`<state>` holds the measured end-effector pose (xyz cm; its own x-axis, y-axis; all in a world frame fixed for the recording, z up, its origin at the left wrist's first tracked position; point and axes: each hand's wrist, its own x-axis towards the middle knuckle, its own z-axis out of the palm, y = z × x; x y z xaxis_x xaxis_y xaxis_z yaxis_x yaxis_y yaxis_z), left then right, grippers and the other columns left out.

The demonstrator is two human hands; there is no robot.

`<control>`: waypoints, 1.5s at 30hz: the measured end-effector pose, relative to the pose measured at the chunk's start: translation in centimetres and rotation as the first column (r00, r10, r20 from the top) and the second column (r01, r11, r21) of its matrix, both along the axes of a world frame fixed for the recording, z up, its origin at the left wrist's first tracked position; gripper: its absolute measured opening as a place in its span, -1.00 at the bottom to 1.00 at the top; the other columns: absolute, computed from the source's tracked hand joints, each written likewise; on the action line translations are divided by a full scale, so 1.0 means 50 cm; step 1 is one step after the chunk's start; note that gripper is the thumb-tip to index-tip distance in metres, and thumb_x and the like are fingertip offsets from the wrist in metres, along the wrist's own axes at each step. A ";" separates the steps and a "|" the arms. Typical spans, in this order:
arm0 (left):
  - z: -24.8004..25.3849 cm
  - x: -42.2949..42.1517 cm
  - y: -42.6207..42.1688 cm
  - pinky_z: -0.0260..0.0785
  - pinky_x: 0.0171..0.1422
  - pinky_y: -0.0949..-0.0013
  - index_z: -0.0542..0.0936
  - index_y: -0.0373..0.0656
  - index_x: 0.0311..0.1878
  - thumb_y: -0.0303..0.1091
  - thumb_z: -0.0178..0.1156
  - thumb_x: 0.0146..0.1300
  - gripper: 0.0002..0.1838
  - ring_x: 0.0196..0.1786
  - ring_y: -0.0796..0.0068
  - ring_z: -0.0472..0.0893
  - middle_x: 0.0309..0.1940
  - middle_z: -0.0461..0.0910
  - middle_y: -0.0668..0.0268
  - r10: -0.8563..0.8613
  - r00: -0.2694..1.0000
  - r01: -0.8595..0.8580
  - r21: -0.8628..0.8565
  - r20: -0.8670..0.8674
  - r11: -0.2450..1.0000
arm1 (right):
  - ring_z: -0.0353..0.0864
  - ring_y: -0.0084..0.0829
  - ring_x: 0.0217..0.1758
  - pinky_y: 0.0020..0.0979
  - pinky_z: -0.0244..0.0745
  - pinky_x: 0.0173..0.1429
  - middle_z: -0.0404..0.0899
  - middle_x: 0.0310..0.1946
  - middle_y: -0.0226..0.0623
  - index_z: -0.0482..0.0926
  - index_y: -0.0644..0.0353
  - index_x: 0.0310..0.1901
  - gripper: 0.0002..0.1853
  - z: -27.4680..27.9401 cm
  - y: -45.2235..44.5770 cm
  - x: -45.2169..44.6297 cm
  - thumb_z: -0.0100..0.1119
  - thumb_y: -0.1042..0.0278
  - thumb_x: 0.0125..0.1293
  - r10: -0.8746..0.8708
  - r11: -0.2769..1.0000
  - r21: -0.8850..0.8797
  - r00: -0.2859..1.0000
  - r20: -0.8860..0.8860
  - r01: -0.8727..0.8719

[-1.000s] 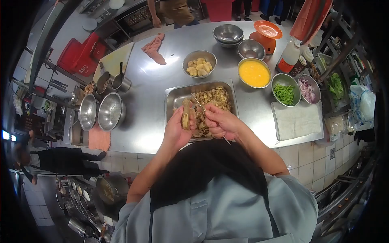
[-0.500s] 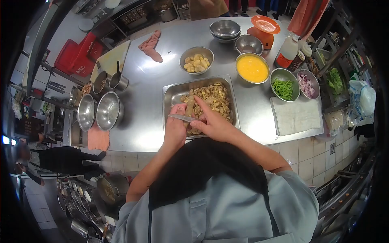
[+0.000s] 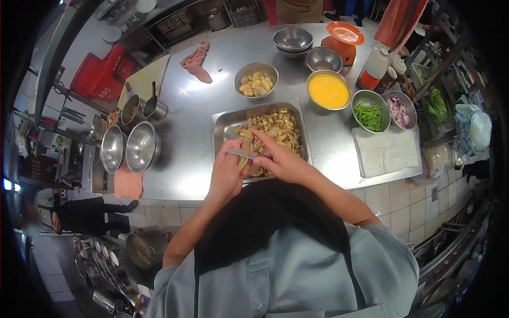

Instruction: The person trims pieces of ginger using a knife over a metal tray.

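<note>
My left hand (image 3: 227,172) is closed around a long brown root (image 3: 247,142) that looks like ginger. A yellow peeled patch (image 3: 243,161) shows on its lower part. In my right hand (image 3: 281,161) is a small knife (image 3: 239,153), its blade lying across the root and pointing left. Both hands are over the near side of a steel tray (image 3: 224,114). Knobbly brown and yellow pieces (image 3: 278,130) fill much of the tray, mostly its right side. Behind it stands a steel bowl (image 3: 238,74) of pale yellow peeled pieces (image 3: 256,85).
To the right are a bowl of yellow liquid (image 3: 328,91), green beans (image 3: 368,116), chopped onion (image 3: 400,112), a folded cloth (image 3: 386,151) and an orange scale (image 3: 344,34). Steel bowls (image 3: 142,146) and a pot (image 3: 155,108) stand left. A person (image 3: 79,214) is at far left.
A yellow peeled patch now shows on the root by my left hand. The knife has shifted slightly right along with small hand movements. The person at far left has changed posture.
</note>
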<state>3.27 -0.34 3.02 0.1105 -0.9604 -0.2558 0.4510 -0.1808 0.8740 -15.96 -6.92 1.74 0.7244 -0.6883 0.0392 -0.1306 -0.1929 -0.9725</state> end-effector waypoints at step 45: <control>-0.062 0.016 -0.011 0.42 0.01 0.44 0.60 -0.18 0.09 -0.29 0.19 0.56 -0.80 -0.17 0.58 0.56 -0.22 0.64 0.38 -0.086 0.961 0.078 0.041 0.262 0.996 | 0.39 -0.54 -0.55 -0.44 0.33 -0.50 0.49 -0.40 -0.46 0.23 0.02 0.62 -0.41 -0.052 -0.023 -0.020 0.01 0.14 0.66 -0.059 0.770 0.637 0.990 0.128 -0.037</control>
<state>4.09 -0.90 -0.09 0.0995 -0.9612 -0.2572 0.1881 -0.2357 0.9534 -16.95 -8.05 -0.86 0.7370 -0.5975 -0.3159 0.0100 0.4770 -0.8788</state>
